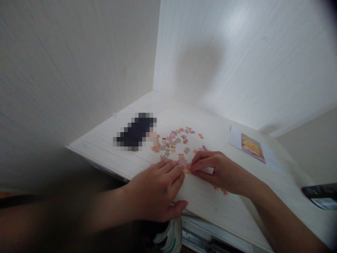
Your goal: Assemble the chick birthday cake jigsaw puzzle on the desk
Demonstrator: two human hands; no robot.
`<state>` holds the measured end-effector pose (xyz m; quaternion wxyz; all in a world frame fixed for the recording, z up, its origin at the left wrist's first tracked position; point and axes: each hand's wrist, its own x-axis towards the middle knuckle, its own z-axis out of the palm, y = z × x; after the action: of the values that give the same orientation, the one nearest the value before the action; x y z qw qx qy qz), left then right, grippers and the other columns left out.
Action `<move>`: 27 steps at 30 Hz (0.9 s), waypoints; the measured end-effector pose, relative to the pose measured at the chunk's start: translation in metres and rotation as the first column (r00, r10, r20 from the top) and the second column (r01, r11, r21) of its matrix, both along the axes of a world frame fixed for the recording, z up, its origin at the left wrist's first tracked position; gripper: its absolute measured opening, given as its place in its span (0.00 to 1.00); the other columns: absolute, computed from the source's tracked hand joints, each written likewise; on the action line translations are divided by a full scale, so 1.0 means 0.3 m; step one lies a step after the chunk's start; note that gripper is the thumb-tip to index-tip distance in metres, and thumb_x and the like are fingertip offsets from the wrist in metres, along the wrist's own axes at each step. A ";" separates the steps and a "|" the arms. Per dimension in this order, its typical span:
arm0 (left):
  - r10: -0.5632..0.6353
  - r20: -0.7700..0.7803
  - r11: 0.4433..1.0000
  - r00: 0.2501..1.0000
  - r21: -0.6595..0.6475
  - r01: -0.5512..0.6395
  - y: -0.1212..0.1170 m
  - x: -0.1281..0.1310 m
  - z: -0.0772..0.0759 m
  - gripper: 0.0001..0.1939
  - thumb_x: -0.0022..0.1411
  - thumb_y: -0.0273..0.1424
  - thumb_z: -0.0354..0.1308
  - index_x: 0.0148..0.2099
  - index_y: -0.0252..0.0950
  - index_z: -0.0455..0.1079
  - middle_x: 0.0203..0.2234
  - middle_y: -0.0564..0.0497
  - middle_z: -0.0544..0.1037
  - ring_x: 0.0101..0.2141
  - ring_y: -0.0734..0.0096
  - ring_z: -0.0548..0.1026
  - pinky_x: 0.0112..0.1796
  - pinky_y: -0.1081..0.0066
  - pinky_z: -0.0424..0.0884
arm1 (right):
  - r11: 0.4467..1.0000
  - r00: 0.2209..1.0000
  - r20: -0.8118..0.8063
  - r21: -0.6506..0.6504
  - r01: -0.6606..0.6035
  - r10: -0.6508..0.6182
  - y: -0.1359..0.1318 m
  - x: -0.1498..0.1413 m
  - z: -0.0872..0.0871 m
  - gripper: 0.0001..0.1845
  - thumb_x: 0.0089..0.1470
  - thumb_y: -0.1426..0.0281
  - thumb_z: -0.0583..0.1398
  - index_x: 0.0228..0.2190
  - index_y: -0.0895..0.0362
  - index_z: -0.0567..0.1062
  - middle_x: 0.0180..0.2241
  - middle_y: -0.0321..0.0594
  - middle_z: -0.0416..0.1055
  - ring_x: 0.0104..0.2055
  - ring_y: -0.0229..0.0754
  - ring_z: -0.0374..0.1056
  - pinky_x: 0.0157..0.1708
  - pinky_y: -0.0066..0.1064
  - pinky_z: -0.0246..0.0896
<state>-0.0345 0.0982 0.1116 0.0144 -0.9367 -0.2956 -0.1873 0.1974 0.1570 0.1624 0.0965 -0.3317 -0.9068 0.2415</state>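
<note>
Tabletop [207, 207], white and faintly streaked, runs back into a corner between a left wall [105, 52] and a back wall [237, 70], both pale. Its front edge slants from the far left, passes under the left forearm and drops toward the lower right; beneath it show a metal rail [200, 240] and a shoe [172, 233]. Behind the scattered puzzle pieces [173, 148], a broad white stretch reaches to the walls. More room lies on the right, up to a picture card [251, 147]; a black object with a pale label [325, 203] stands at the right border. On the left, a dark pixelated thing [138, 130] lies just beside the nearest pieces and limits the space there.

Loose pieces spread beyond both hands, with a few near the right wrist. A small pink and yellow cluster [182, 162] lies near the front edge, between the hands. The left hand [156, 189] reaches over that edge, fingers extended and thumb spread away, its fingertips at the cluster's left side. On the right hand [223, 172], thumb and forefinger come together at the cluster's right side; whether they grip a piece is too small to tell.
</note>
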 end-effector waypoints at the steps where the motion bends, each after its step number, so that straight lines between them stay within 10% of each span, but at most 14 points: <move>1: -0.001 -0.003 1.000 1.000 -0.001 0.001 -0.001 0.000 -0.001 0.28 0.67 0.43 0.44 0.55 0.23 0.66 0.50 0.33 0.69 0.51 0.49 0.68 0.53 0.53 0.68 | 1.000 1.000 0.008 0.002 0.001 -0.001 -0.001 0.000 0.002 0.07 0.59 0.69 0.61 0.35 0.50 0.81 0.37 0.36 0.76 0.38 0.38 0.71 0.47 0.34 0.63; 27: 0.007 -0.022 1.000 1.000 0.018 -0.006 -0.003 -0.002 0.000 0.28 0.67 0.43 0.44 0.55 0.24 0.67 0.50 0.35 0.70 0.52 0.51 0.68 0.57 0.54 0.64 | 0.987 0.998 0.040 0.150 -0.063 0.058 -0.014 -0.010 0.007 0.07 0.57 0.73 0.62 0.32 0.53 0.81 0.36 0.37 0.78 0.37 0.39 0.71 0.46 0.35 0.63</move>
<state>-0.0350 0.0974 0.1117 0.0268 -0.9375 -0.2967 -0.1798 0.1944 0.1529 0.1644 0.0978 -0.2999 -0.9338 0.1688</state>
